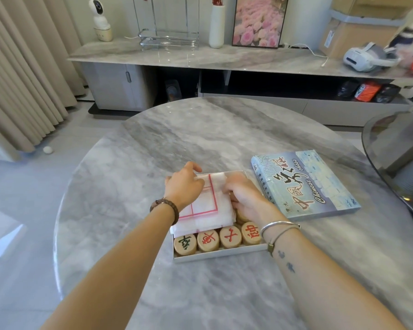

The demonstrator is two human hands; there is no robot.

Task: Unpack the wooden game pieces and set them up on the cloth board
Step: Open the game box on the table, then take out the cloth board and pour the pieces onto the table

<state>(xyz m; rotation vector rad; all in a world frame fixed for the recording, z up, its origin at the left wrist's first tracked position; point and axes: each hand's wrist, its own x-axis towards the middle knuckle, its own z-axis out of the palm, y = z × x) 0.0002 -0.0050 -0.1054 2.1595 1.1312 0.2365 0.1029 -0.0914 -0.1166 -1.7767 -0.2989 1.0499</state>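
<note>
Here we are at the grey marble bench (200, 134), and the open box (219, 255) sits right in the middle of it. Inside, the folded cloth board (205, 210), white with red lines, covers most of the box, lying on top of the wooden pieces (208, 240). Four of the round discs peek out in a row along the box's 6 o'clock edge, the leftmost with a dark character and the other three in red.

Left hand (184, 184) is on the cloth at its 10 o'clock corner, back to the camera, thumb arched wide; the fingers dip past the far edge, so I cannot tell whether they grip. Right hand (246, 196), a touch blurred, is at the cloth's 3 o'clock edge, fingers curled round the fold and holding it.

The blue lid (305, 186) lies flat at 2 o'clock from the box, just beside it.
</note>
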